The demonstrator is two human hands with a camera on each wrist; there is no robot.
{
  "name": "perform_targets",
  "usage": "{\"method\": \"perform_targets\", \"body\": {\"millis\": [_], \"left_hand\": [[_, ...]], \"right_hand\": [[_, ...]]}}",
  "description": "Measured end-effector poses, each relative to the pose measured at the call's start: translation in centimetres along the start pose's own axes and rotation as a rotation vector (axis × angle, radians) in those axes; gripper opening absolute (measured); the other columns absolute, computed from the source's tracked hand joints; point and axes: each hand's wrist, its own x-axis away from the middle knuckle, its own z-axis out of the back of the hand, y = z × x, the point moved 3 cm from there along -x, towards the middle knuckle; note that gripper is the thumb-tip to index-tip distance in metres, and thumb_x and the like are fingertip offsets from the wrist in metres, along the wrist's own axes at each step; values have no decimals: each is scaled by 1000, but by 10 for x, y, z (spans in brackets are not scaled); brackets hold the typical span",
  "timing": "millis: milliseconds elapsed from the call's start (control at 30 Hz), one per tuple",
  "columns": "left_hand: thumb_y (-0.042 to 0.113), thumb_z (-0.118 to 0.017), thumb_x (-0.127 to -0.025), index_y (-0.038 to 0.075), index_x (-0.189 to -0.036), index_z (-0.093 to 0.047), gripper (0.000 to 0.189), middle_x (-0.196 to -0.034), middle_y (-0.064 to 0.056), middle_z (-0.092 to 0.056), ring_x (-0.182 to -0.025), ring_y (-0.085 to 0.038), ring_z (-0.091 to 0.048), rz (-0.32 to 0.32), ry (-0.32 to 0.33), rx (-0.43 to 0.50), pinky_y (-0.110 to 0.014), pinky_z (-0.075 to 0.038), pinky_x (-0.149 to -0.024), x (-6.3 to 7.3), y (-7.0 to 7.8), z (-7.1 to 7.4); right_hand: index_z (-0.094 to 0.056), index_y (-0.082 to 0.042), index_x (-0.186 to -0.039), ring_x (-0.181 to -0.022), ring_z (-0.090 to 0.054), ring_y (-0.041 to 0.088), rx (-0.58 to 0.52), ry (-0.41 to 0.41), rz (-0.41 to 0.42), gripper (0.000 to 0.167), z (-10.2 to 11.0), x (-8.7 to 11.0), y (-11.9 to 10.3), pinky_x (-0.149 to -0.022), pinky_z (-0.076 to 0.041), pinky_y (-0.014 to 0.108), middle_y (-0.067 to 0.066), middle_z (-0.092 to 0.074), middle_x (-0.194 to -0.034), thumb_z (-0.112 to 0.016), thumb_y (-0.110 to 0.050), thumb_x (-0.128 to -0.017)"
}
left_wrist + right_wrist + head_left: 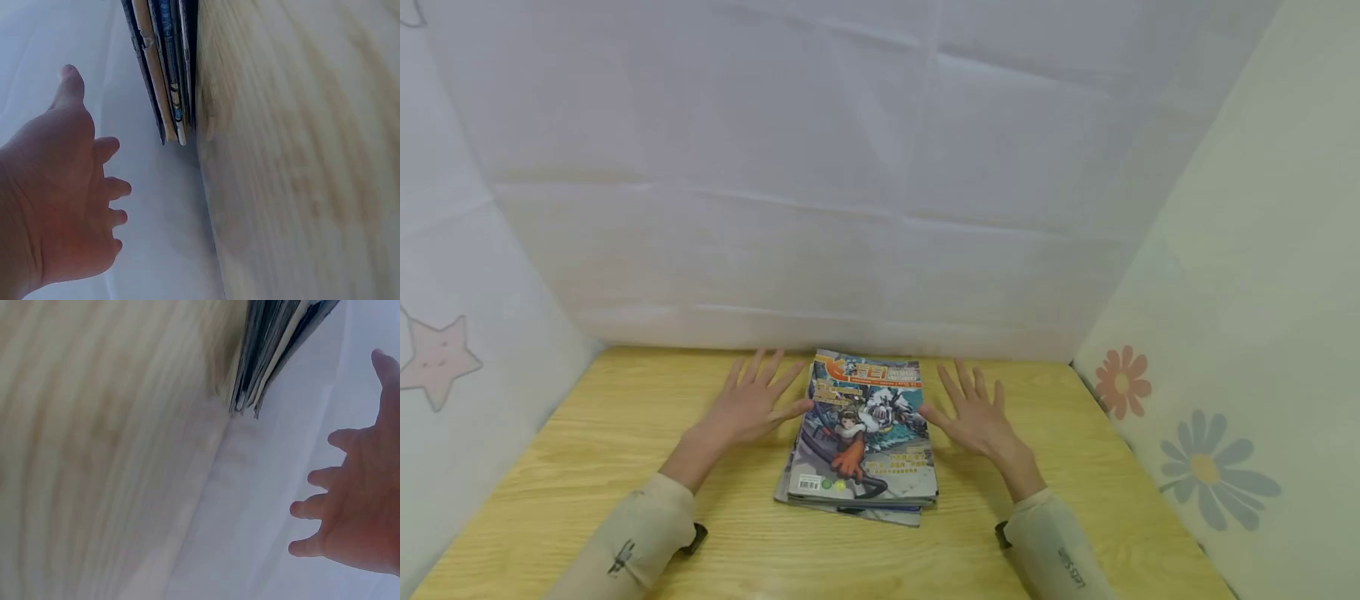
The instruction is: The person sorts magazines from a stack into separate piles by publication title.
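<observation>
A stack of magazines (865,433) lies on the wooden table, its top cover showing cartoon figures and an orange title. The edges of the stack are slightly uneven, with a lower magazine jutting out at the near side. To its left, my left hand (747,408) is spread with fingers straight, the thumb tip close to the stack's left edge. On the other side my right hand (977,417) is likewise spread, thumb pointing at the right edge. In the wrist views, the left palm (59,194) and right palm (365,500) hold nothing, and both are raised above the table surface.
The wooden table (760,550) meets a pale cloth backdrop (820,208) just behind the stack. Cloth walls stand at both sides, the left bearing a pink star (439,360) and the right printed flowers (1206,468).
</observation>
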Motion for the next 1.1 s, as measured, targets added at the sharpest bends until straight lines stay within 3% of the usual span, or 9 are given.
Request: {"method": "perform_targets", "body": {"millis": [67,167,267,333,467,567,700,900,1100], "left_hand": [[72,-37,-99,17,-162,-31,83,-165,-24,-12,-149,-48,-3,3,-2,19,-67,4,-115,-3,3,0],[66,-44,-101,16,-161,-32,80,-162,-27,-21,-146,-52,-16,19,-16,70,-69,-5,-114,-6,10,3],[61,-51,-101,14,-162,-30,79,-156,-31,-32,-138,-54,-33,39,-62,139,-71,-22,-110,-8,20,5],[55,-55,-102,8,-161,-29,80,-151,-34,-37,-133,-54,-40,52,-100,191,-70,-31,-106,-9,25,4],[36,-64,-102,-6,-153,-35,72,-138,-35,-49,-123,-48,-53,102,-127,300,-61,-46,-98,-15,28,2],[24,-67,-100,-9,-144,-46,59,-119,-25,-63,-104,-36,-63,144,-117,387,-49,-55,-86,-20,26,1],[14,-70,-97,-10,-132,-55,45,-98,-13,-68,-83,-24,-65,194,-107,504,-38,-57,-70,-21,20,-3],[11,-71,-95,-11,-126,-61,39,-95,-13,-70,-81,-27,-69,264,-114,668,-37,-57,-69,-16,18,-8],[8,-69,-96,-10,-121,-65,31,-91,-13,-71,-78,-30,-70,271,-102,704,-34,-56,-63,-18,23,-10]], "right_hand": [[-19,-17,-165,-150,-10,45,-23,1,2,89,0,-3,-2,-113,-1,71,14,-6,-168,-40,-73,-98],[-21,-15,-164,-143,-31,47,-105,-2,-9,88,2,-8,-5,-109,-26,69,21,-25,-163,-45,-69,-99],[-25,-11,-162,-123,-55,41,-231,-23,-38,83,4,-10,-6,-94,-47,61,24,-49,-145,-54,-59,-100],[-31,-10,-160,-109,-63,33,-312,-52,-69,79,5,-10,-5,-84,-53,51,19,-59,-132,-59,-54,-100],[-41,-4,-154,-87,-69,30,-486,-106,-150,66,5,-9,-6,-71,-57,45,15,-65,-113,-65,-37,-101],[-46,3,-148,-80,-71,34,-612,-120,-209,58,5,-10,-8,-69,-59,46,17,-65,-106,-67,-22,-101],[-50,11,-141,-77,-71,34,-706,-128,-250,50,-2,-12,-7,-69,-60,45,17,-67,-101,-67,-11,-99],[-53,16,-134,-78,-72,31,-810,-132,-281,44,-10,-8,-5,-71,-60,44,18,-70,-99,-67,-5,-98],[-57,14,-131,-76,-71,26,-810,-133,-318,45,-15,-7,-3,-71,-60,42,20,-66,-104,-72,-10,-96]]}}
